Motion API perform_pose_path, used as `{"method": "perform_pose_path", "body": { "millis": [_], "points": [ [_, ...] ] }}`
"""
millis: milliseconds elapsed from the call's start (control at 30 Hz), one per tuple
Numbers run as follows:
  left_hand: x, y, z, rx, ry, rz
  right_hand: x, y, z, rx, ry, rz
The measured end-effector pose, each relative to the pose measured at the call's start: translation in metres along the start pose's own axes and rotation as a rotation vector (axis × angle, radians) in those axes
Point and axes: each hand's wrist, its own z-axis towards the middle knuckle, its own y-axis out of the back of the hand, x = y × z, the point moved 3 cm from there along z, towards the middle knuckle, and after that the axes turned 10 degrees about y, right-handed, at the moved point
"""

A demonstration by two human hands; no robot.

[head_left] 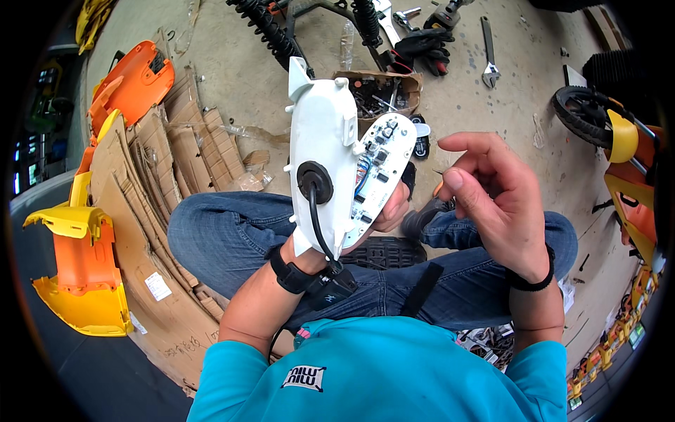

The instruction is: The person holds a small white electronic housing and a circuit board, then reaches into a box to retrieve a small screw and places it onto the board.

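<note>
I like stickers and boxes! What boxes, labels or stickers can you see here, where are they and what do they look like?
Open cardboard box: brown, on the floor behind the white housing, holding dark parts.
Flattened cardboard sheets: brown, spread on the floor to the left.
Sticker label: small white rectangle on the lower cardboard.
Shirt patch: small dark patch with white marks on the teal shirt.

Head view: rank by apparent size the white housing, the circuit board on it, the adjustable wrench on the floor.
1. White housing, held in the left hand.
2. Circuit board.
3. Adjustable wrench; it lies farther from the camera, so true size is unsure.
</note>
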Motion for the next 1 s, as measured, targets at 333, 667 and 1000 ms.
{"method": "perform_pose_path", "body": {
  "millis": [333,667,1000],
  "points": [
    [-0.001,-0.005,0.001,-0.057,0.052,0.075,-0.001,0.003,-0.004,0.081,0.068,0.123],
    [0.0,-0.003,0.001,-0.046,0.021,0.033,-0.001,0.002,-0.006,0.128,0.048,0.354],
    [0.004,0.001,-0.001,-0.028,0.041,-0.046,-0.006,-0.002,-0.003,0.13,0.092,0.378]
  ]
}}
